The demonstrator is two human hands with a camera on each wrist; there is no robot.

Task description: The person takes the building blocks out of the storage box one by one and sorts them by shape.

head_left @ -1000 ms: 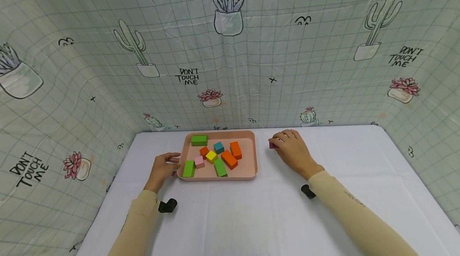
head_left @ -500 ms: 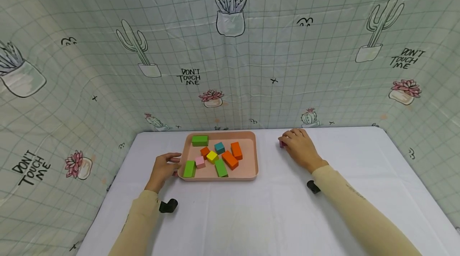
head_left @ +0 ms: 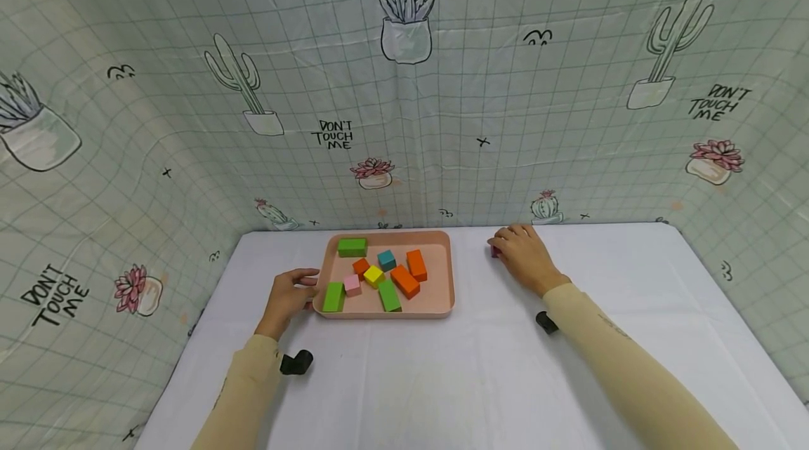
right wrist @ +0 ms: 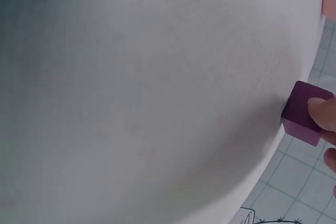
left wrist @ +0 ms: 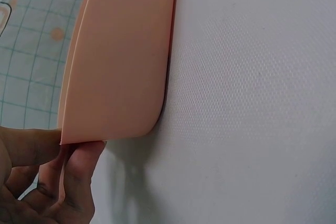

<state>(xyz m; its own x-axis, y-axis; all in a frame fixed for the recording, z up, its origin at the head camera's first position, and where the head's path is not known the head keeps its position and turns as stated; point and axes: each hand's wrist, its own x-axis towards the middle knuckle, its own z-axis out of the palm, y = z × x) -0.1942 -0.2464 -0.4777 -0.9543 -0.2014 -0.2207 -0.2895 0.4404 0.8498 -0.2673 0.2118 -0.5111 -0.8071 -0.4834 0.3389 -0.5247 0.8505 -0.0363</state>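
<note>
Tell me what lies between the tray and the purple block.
Only bare white cloth lies between the tray and the purple block held in the right hand; the head view shows that stretch.

With the right hand [head_left: 523,259] we are pinching a purple block [right wrist: 299,109], plain and straight-sided, to the right of the tray [head_left: 437,299] and apart from it. The tray, pink, shallow and round-cornered, is lying flat, and our left hand [head_left: 286,301] is touching its left end. In it, green oblongs [head_left: 352,248] are occupying the back left, front left and front centre; two orange oblongs [head_left: 405,281] are lying askew, right of centre; four small cubes, orange [head_left: 361,267], yellow [head_left: 374,276], blue [head_left: 387,260] and pink [head_left: 352,286], are sitting between.
</note>
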